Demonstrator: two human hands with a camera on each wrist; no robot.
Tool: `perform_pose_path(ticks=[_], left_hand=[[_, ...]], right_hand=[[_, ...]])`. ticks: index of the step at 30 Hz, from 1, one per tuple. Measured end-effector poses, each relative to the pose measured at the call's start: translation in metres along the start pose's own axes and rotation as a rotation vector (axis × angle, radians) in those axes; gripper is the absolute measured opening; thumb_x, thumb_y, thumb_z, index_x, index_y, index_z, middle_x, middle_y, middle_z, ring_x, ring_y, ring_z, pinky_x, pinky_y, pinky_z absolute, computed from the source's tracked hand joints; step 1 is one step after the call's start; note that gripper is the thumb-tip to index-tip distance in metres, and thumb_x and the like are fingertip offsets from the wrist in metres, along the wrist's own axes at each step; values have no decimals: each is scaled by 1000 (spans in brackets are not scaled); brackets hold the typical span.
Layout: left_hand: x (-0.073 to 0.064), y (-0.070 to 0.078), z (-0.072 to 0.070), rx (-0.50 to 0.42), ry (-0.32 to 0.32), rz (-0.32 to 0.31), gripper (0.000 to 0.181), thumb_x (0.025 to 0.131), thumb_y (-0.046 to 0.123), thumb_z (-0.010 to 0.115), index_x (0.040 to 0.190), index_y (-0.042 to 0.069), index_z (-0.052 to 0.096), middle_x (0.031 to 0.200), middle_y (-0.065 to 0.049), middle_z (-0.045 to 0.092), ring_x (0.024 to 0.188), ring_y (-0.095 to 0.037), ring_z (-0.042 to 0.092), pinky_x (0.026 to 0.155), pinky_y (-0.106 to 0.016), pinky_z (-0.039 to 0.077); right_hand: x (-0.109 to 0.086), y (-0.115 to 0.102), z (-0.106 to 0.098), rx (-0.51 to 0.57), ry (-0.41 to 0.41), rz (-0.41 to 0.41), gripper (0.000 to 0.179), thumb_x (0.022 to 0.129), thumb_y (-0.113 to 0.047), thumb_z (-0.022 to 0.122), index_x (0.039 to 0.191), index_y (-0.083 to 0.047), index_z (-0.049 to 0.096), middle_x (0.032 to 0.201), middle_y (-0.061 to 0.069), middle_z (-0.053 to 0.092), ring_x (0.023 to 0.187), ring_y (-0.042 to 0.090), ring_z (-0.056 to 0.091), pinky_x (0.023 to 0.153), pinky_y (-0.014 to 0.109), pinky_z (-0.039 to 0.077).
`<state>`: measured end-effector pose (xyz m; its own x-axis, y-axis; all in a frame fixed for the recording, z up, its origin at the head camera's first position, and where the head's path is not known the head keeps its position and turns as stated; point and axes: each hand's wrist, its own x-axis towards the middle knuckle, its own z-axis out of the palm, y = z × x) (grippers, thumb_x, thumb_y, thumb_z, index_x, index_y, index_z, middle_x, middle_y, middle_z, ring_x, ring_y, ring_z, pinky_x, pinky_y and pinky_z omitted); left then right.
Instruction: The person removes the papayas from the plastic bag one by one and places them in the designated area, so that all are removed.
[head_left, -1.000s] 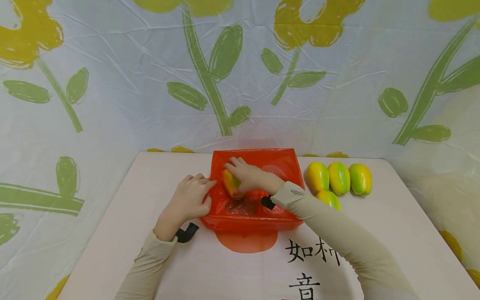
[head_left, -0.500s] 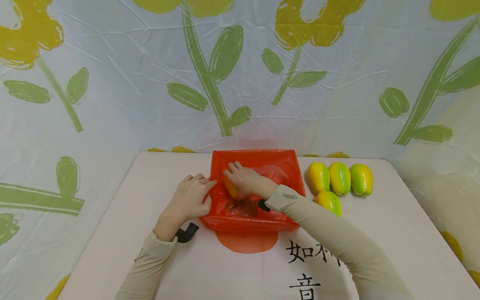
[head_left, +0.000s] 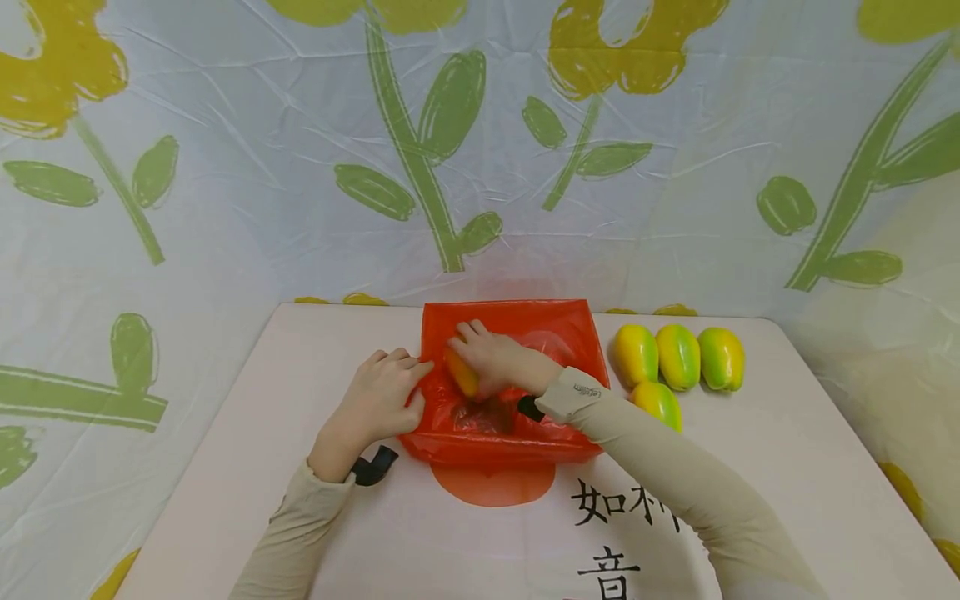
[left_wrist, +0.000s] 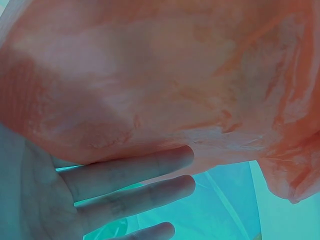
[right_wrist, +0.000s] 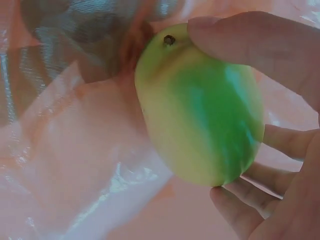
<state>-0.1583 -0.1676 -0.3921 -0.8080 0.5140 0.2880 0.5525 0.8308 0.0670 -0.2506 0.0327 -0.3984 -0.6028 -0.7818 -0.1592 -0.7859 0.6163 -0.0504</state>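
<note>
A red plastic bag (head_left: 517, 315) lies spread with its mouth up at the table's middle back. Inside its left part my right hand (head_left: 495, 357) holds a yellow-green mango (head_left: 460, 372), thumb on one side and fingers on the other. The right wrist view shows the mango (right_wrist: 200, 110) with its dark stem end beside the thumb. At the bag's left rim my left hand (head_left: 378, 396) touches the plastic. In the left wrist view several straight fingers (left_wrist: 130, 172) lie beneath the bag (left_wrist: 165, 75); the thumb is hidden there. A dark shape shows at the bag's bottom.
To the right of the bag sit several mangoes (head_left: 678, 357), three in a row and one in front (head_left: 657, 404). The pale table (head_left: 360, 542) bears black characters and an orange shape near the front of the bag. A flowered cloth (head_left: 510, 242) hangs behind.
My right hand has gone slightly lower into the bag with the mango, which tilts and shows less from above. The left hand stays at the rim.
</note>
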Motion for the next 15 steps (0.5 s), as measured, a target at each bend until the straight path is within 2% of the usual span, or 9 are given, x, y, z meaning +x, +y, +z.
perform_pose_path(ticks=[4,9,15], left_hand=[[0,0,0,-2,-1,-2,40,80,16,58,115,4,73,105,-9,72,95,-26,60,82,-43,48],[0,0,1,-8,8,5,39,80,16,58,114,3,73,105,-9,73,93,-26,60,81,-42,48],[0,0,1,-6,20,17,39,79,15,58,112,3,74,104,-10,73,93,-27,61,79,-42,48]], right_hand=[[-6,-1,-11,67,13,0,84,72,-33,85,141,-10,43,139,10,37,122,26,37,82,33,54],[-16,0,-22,138,87,-37,84,72,-30,85,142,-10,44,138,8,40,121,24,37,82,33,54],[-33,2,-37,216,183,-72,84,72,-26,86,143,-8,43,144,12,37,128,26,36,93,36,50]])
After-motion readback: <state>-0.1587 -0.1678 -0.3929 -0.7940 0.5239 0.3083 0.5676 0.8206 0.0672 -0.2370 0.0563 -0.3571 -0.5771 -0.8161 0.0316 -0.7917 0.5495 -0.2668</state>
